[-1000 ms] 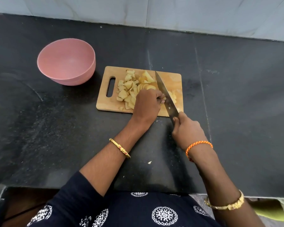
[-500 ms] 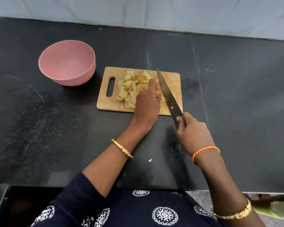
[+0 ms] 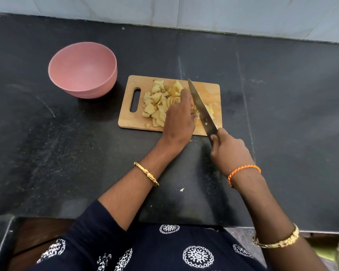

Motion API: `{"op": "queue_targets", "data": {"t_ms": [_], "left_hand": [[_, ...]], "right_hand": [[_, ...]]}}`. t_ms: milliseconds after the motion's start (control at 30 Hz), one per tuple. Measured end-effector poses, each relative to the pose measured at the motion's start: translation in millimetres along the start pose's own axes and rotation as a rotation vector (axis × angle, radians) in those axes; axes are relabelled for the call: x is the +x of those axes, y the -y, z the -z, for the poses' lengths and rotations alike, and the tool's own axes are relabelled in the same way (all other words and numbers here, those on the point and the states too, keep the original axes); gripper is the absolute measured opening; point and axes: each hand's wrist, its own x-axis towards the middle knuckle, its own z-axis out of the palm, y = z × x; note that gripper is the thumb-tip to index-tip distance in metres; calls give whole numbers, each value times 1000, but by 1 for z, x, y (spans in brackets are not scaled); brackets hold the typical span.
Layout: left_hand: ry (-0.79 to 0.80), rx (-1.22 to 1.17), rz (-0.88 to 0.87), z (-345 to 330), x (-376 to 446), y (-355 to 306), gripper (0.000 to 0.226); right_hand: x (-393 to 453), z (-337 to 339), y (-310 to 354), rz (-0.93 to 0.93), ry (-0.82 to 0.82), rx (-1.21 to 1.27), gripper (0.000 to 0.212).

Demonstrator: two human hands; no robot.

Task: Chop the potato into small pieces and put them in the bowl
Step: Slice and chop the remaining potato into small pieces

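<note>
A wooden cutting board [image 3: 207, 90] lies on the black counter. A heap of pale yellow potato pieces [image 3: 156, 103] covers its left half. My left hand [image 3: 179, 118] lies over sliced potato [image 3: 173, 99] in the middle of the board, fingers stretched forward on it. My right hand [image 3: 230, 151] grips the handle of a large knife [image 3: 201, 106], whose blade slants across the board just right of my left hand. A few small pieces [image 3: 210, 110] lie to the blade's right. An empty pink bowl [image 3: 82, 70] stands left of the board.
A light tiled wall [image 3: 204, 14] runs behind the black counter [image 3: 292, 114]. One small potato scrap [image 3: 181, 189] lies on the counter between my forearms. The counter's front edge is close to my body.
My left hand's fingers have stretched forward over the slices. The knife has drawn back towards me and sits beside my left hand again.
</note>
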Motion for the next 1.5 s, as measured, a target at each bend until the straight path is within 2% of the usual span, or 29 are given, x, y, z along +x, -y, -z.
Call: {"op": "queue_targets", "data": {"t_ms": [300, 467, 633, 833, 933, 1100, 1267, 1333, 1400, 1500], "left_hand": [[-34, 12, 20, 0, -3, -1, 33], [-48, 4, 36, 4, -2, -2, 31], [-50, 29, 3, 12, 1, -5, 17], [-238, 53, -6, 40, 16, 4, 11], [-263, 116, 26, 46, 27, 19, 13], [-45, 249, 80, 50, 53, 24, 33], [403, 302, 77, 62, 85, 14, 33], [524, 353, 83, 64, 95, 13, 31], [551, 389, 66, 65, 103, 13, 28], [492, 320, 27, 65, 109, 12, 27]], "right_hand": [[-12, 4, -9, -23, 77, 32, 22], [-26, 14, -18, -39, -95, 141, 24], [-16, 11, -27, -140, -95, 180, 26], [-15, 3, -24, -188, -72, 181, 22], [-17, -5, -13, -148, -45, 175, 21], [-15, -10, -3, -78, -33, 179, 22], [-9, -3, -12, -108, -70, 246, 24], [-6, -2, -14, -88, -91, 259, 25], [-4, -1, -15, -71, -106, 273, 29], [0, 0, -16, -44, -117, 300, 35]]}}
